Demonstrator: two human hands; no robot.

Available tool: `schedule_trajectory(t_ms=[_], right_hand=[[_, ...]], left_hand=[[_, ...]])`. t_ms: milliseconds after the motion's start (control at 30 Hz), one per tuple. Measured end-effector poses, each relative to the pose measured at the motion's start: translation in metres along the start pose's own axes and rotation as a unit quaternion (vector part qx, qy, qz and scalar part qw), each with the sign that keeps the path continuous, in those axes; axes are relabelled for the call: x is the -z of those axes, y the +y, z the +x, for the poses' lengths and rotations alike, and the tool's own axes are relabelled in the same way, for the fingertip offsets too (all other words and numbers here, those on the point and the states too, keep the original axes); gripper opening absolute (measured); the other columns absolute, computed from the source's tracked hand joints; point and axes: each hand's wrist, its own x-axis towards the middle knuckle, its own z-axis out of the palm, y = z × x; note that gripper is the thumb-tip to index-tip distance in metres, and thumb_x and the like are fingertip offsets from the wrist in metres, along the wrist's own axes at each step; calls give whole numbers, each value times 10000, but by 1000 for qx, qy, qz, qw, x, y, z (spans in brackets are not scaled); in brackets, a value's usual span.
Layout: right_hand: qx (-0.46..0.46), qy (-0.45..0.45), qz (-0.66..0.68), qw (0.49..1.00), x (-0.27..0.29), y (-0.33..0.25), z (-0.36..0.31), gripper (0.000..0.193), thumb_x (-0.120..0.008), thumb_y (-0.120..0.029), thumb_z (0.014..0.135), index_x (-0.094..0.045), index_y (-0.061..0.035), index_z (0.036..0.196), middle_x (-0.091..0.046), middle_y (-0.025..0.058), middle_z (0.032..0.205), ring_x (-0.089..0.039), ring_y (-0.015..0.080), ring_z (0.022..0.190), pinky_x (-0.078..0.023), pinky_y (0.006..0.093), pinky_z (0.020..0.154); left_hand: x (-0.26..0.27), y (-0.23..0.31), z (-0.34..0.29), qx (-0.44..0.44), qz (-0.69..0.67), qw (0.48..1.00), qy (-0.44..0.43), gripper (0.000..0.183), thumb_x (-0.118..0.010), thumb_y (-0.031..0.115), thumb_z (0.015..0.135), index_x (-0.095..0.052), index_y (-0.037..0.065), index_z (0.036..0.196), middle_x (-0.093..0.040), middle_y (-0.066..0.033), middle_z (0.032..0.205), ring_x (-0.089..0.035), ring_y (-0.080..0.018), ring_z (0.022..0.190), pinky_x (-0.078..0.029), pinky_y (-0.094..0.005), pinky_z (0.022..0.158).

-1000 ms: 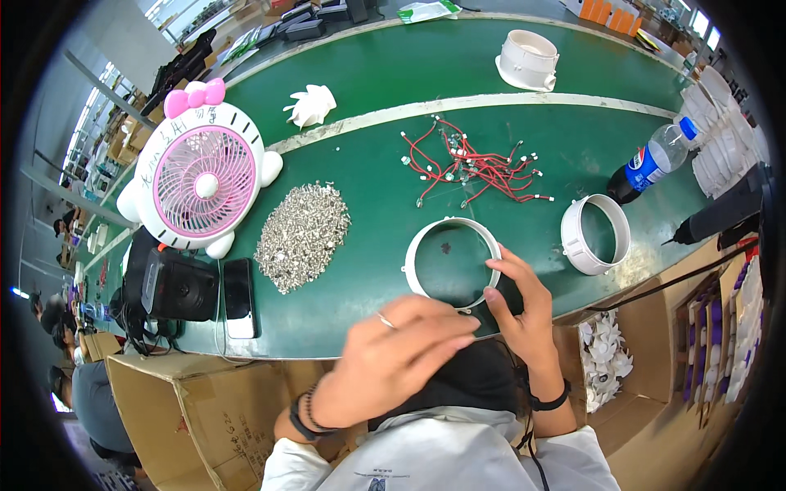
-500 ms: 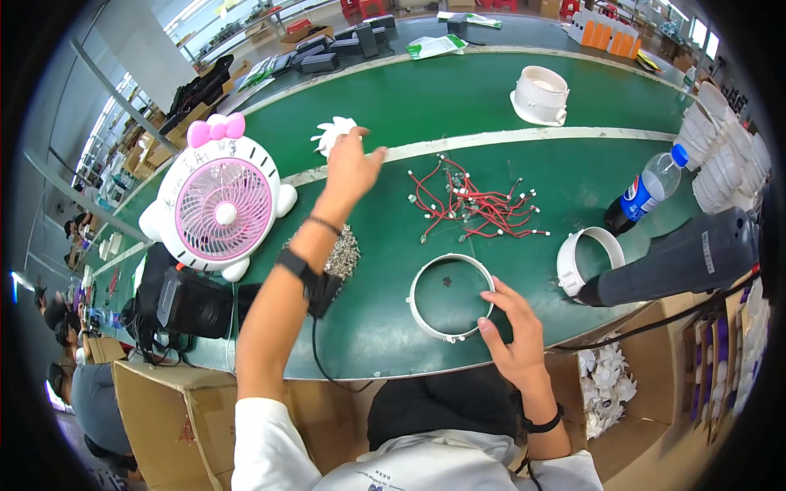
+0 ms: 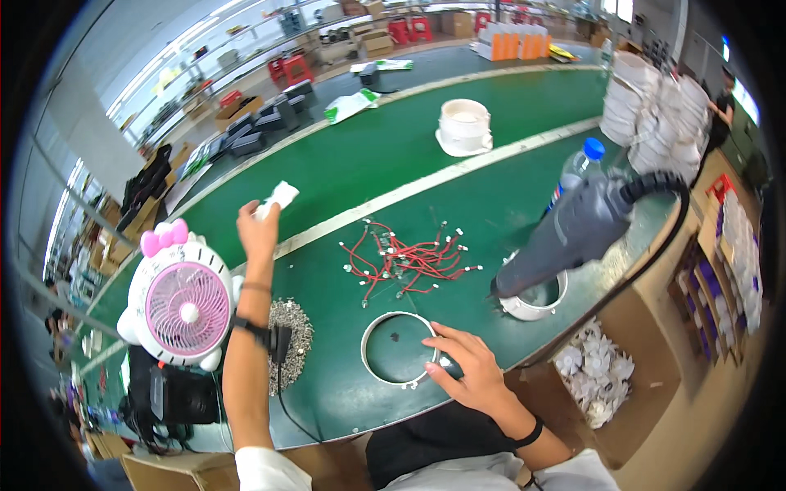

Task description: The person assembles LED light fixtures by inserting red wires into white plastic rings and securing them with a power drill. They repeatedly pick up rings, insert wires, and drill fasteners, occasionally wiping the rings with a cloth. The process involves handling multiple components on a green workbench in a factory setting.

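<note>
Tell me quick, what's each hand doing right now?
Left hand: raised over the table, closed on a small white plastic part.
Right hand: open, fingers resting on the rim of the white ring.

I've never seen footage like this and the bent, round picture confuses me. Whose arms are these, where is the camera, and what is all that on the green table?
There is no machine here: a person wears a wide fisheye camera on the head, looking down, so straight edges bend. The two bare arms are that person's own. The left hand is raised over the green table, holding a small white piece. The right hand rests on the rim of a white ring. Around them lie a tangle of red wires, a pile of small metal screws, a pink and white desk fan, a water bottle and a grey power screwdriver hanging on a cable.
</note>
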Motion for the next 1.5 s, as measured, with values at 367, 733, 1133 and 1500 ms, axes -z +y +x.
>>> schedule_trajectory(t_ms=[367, 733, 1133, 1500], right_hand=[[-5, 28, -11, 1000, -6, 5, -9, 418, -731, -331, 987, -673, -135, 1350, -620, 149, 1481, -619, 364, 1303, -477, 475, 1103], [29, 58, 5, 998, -21, 23, -24, 433, -640, -397, 1045, -606, -113, 1370, -585, 202, 1481, -581, 398, 1333, -455, 491, 1141], [-11, 24, 5, 1000, 5, -2, -7, 437, -758, -265, 945, -679, -118, 1348, -631, 205, 1444, -630, 390, 1281, -486, 475, 1086], [-3, 55, 5, 998, -6, 1, -7, 560, -772, -129, 895, -579, -4, 1406, -646, 235, 1410, -634, 426, 1270, -499, 471, 1084]], left_hand=[[113, 239, -376, -286, -458, 841, -48, 488, -871, 344, 837, -627, 88, 1173, -598, -144, 1200, -682, -365, 1098, -609, -486, 910], [122, 224, -449, -244, -286, 850, -370, 352, -873, 129, 821, -673, 22, 1090, -681, -139, 1042, -663, -301, 982, -541, -424, 901], [128, 176, -332, -224, -15, 936, -271, 311, -836, 56, 824, -763, 62, 1126, -721, -109, 1129, -651, -319, 1077, -517, -420, 952], [119, 164, -328, -315, 25, 905, -285, 331, -851, 193, 832, -759, 135, 1145, -676, -20, 1135, -623, -265, 1087, -469, -413, 931]])
